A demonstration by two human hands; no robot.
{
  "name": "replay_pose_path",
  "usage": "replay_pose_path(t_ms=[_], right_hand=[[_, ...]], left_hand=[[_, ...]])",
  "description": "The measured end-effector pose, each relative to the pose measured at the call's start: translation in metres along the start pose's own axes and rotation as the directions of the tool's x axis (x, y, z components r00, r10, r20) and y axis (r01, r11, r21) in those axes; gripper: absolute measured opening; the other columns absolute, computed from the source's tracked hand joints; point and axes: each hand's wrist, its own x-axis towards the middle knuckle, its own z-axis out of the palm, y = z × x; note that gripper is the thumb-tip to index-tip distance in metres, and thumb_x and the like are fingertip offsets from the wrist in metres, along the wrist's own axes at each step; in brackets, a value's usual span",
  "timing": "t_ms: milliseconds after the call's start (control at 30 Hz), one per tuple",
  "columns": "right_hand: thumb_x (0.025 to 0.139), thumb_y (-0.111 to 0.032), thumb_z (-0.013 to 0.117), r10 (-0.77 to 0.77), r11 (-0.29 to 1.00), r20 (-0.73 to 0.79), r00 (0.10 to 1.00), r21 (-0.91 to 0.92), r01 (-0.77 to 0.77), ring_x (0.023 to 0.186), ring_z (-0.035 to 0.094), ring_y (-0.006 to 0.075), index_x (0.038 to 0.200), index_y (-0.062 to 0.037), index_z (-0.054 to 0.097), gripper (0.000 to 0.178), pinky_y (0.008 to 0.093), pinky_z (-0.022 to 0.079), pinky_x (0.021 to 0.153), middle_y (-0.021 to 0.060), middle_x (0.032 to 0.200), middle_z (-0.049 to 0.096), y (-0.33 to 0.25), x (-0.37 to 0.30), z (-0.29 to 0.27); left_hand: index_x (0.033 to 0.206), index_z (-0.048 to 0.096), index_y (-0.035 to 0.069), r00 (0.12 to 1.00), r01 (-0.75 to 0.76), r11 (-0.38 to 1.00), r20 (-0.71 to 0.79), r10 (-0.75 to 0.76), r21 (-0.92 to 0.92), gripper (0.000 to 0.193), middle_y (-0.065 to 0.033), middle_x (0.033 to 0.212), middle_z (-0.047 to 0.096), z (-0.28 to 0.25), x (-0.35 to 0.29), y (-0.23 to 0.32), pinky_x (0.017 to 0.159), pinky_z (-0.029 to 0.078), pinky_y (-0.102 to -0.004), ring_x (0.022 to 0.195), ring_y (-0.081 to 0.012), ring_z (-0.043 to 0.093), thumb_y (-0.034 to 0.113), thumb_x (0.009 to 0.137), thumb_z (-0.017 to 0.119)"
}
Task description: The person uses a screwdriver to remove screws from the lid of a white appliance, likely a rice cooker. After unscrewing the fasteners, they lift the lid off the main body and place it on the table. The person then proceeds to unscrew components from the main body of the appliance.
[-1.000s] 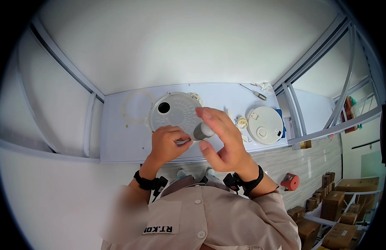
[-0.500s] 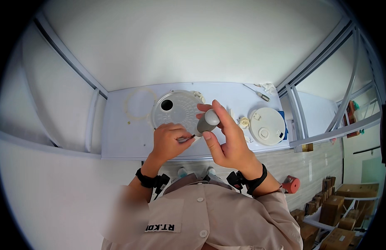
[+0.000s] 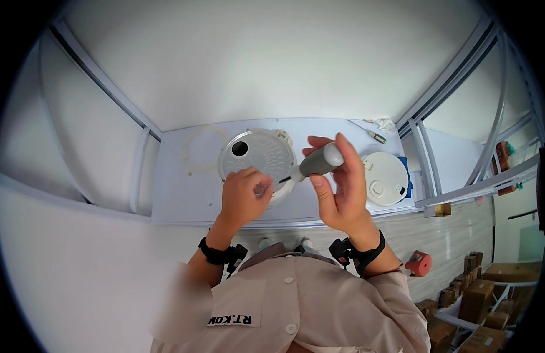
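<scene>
My right hand is wrapped round the grey handle of a screwdriver. The handle tilts up to the right, and its dark shaft points down-left toward my other hand. Close to the tip, with a small gap, my left hand has its fingers curled together; whatever they may pinch is hidden. Beneath both hands lies a round silver metal lid with an embossed pattern and a dark round hole at its far left. A pale clip-like part sits on the lid's far right edge.
At the right of the table lies a round white cover, partly over something blue. Behind it rest a second screwdriver and crumpled white plastic. A thin pale ring lies far left. Cardboard boxes stand lower right.
My right hand has moved right with the screwdriver, which leans over more now. Its tip has come away from my left fingers. The whole view has shifted slightly.
</scene>
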Motion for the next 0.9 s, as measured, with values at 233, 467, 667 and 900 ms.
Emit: replay_pose_path(t_ms=[233, 467, 667, 900], right_hand=[[0.104, -0.002, 0.065, 0.001, 0.998, -0.113, 0.994, -0.056, -0.008, 0.125, 0.067, 0.0333, 0.163, -0.0015, 0.03, 0.069, 0.0446, 0.056, 0.104, 0.0287, 0.145, 0.058, 0.008, -0.008, -0.015], [0.102, 0.002, 0.064, 0.006, 0.997, -0.172, 0.985, -0.078, -0.02, 0.126, 0.067, 0.0333, 0.163, -0.0016, 0.029, 0.07, 0.0441, 0.056, 0.105, 0.0289, 0.145, 0.056, 0.011, -0.015, -0.022], [0.103, 0.002, 0.064, 0.005, 0.996, -0.19, 0.982, -0.085, -0.021, 0.127, 0.066, 0.0331, 0.163, -0.0014, 0.028, 0.07, 0.0439, 0.056, 0.105, 0.0288, 0.146, 0.055, 0.008, -0.017, -0.028], [0.103, 0.001, 0.064, -0.01, 0.995, -0.208, 0.978, -0.096, -0.01, 0.127, 0.066, 0.0335, 0.163, -0.0014, 0.029, 0.069, 0.0442, 0.056, 0.105, 0.0286, 0.146, 0.055, 0.006, -0.016, -0.03]], left_hand=[[0.094, 0.078, 0.008, 0.993, 0.056, 0.997, 0.102, -0.05, -0.057, 0.018, -0.0063, 0.087, 0.071, 0.0, 0.001, -0.001, 0.077, 0.057, -0.0417, 0.071, -0.0249, 0.071, 0.015, 0.079, 0.085], [0.101, 0.079, 0.01, 0.998, -0.029, 0.995, 0.052, 0.025, 0.093, 0.029, -0.0031, 0.099, 0.07, 0.01, 0.008, 0.016, 0.086, 0.053, -0.0429, 0.095, -0.0289, 0.064, 0.024, 0.078, 0.089], [0.107, 0.081, 0.011, 0.998, -0.065, 0.985, 0.024, 0.062, 0.162, 0.03, -0.0014, 0.099, 0.067, 0.034, 0.01, 0.015, 0.088, 0.047, -0.0418, 0.095, -0.0263, 0.062, 0.024, 0.081, 0.088], [0.11, 0.081, 0.012, 0.991, -0.11, 0.986, 0.093, 0.098, 0.129, 0.025, 0.0003, 0.098, 0.064, 0.033, 0.005, 0.008, 0.086, 0.045, -0.0409, 0.094, -0.0234, 0.06, 0.018, 0.086, 0.083]])
